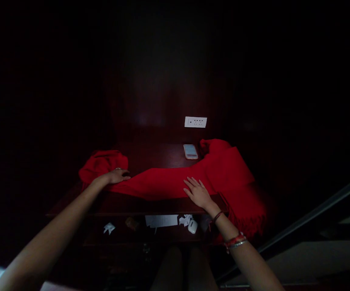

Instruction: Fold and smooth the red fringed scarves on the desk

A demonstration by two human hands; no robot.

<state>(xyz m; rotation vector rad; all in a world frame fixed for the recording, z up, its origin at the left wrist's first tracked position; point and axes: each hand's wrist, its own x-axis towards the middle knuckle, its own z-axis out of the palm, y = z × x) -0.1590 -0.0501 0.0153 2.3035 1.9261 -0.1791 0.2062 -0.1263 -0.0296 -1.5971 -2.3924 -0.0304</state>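
Observation:
Across a dark wooden desk top point(150, 153) stretches a red fringed scarf point(165, 182), bunched at its left end and piled at its right, where the fringe hangs over the desk's edge. My left hand point(118, 176) rests at the bunched left part, fingers extended to the right and a ring on one of them. Flat on the middle stretch of the scarf lies my right hand point(197, 192), its fingers spread. Neither hand grips the cloth.
Behind the scarf lies a phone point(190, 151), below a white wall socket point(195, 122). An open drawer or shelf under the desk holds papers point(161, 220), crumpled paper point(109, 228) and a white earbud case point(192, 226). A pale diagonal edge point(314, 214) runs at right.

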